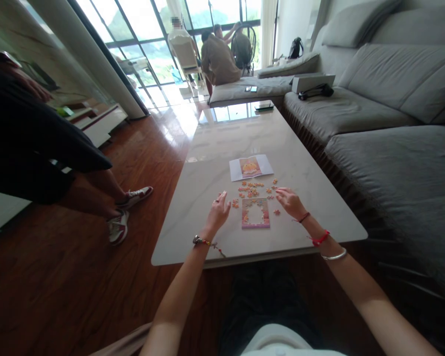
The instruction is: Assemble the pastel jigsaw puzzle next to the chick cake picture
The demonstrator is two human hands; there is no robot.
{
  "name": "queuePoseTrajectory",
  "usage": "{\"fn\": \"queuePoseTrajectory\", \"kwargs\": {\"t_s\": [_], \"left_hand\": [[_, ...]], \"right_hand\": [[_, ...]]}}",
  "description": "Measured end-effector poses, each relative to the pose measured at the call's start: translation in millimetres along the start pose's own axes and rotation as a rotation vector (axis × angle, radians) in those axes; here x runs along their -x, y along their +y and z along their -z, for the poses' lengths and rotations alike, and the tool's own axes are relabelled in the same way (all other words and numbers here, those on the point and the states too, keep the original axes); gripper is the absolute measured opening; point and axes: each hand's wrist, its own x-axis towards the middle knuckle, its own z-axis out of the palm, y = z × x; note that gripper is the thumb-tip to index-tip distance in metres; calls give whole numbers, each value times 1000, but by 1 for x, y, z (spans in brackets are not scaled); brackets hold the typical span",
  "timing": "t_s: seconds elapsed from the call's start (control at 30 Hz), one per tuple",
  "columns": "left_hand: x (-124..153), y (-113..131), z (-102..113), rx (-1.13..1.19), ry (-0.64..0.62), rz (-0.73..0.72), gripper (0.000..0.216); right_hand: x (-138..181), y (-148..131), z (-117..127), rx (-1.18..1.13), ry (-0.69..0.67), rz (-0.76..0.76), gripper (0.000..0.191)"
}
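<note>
A small pink-framed jigsaw puzzle (255, 213) lies on the marble coffee table (215, 148), partly filled along its edges. Several loose orange puzzle pieces (252, 189) are scattered just beyond it. A printed reference picture (250, 167) lies farther back. My left hand (218, 211) rests on the table to the left of the puzzle, fingers together near a loose piece; whether it pinches one is unclear. My right hand (289, 201) hovers at the puzzle's right, fingers spread over the loose pieces.
A grey sofa (385, 113) runs along the table's right side. A person in dark clothes and red-white sneakers (118, 225) stands on the wooden floor at left. Other people sit by the windows at the back. A phone (264, 105) lies at the table's far end.
</note>
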Motion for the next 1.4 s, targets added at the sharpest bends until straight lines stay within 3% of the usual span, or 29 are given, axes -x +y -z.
{"fn": "queuePoseTrajectory", "kwargs": {"t_s": [0.17,0.27,0.37,0.43,0.57,0.73,0.9,1.13,1.27,1.4], "left_hand": [[36,22,-16,-293,-181,-245,52],[54,33,-28,-347,-213,-213,49],[60,37,-29,-336,-230,-190,52],[56,34,-22,-302,-233,-187,54],[32,12,-2,-222,-145,-136,54],[-5,-17,-2,-145,-88,-16,43],[-24,-13,-16,-51,-124,-14,24],[-23,-6,-12,-23,-103,48,26],[-16,-4,-12,-8,-125,40,19],[-11,1,-12,-24,-120,56,18]], "right_hand": [[20,-18,-14,180,-227,236,65],[22,-29,-23,182,-320,281,60],[20,-26,-19,121,-320,302,58],[20,-16,-8,67,-228,259,53],[29,14,19,33,69,9,40],[53,34,21,56,-84,-7,37],[55,30,6,-7,-25,-57,35],[71,34,25,70,149,-247,34],[89,34,31,86,99,-325,29],[86,30,27,-14,66,-345,23]]}}
